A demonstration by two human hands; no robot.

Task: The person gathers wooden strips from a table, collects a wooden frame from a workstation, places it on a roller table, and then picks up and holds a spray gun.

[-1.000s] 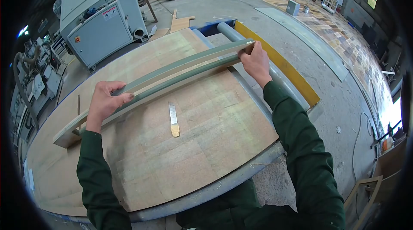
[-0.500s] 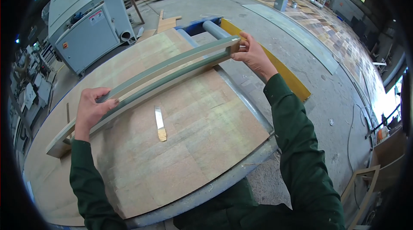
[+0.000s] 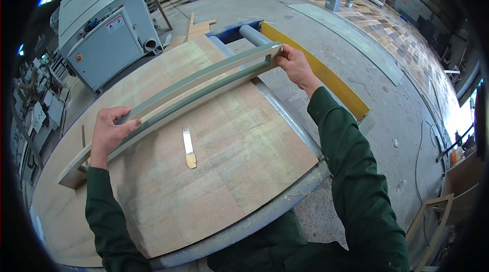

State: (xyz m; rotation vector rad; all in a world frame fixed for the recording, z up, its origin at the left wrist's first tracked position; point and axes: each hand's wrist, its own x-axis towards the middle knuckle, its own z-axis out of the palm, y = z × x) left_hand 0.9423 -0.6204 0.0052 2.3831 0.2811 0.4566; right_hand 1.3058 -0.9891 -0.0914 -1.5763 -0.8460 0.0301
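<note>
Green and pale wood tones mark the long, narrow frame (image 3: 204,74), which in the head view lies across the board (image 3: 244,155), its right end reaching past the board's edge. The step in hand looks like steadying the frame; shifting it evenly would call for both hands together. The left hand (image 3: 108,132), partly open, grips across the rails near the left end. The right hand (image 3: 297,68), closed tighter, pinches the right end. Both arms reach forward.
</note>
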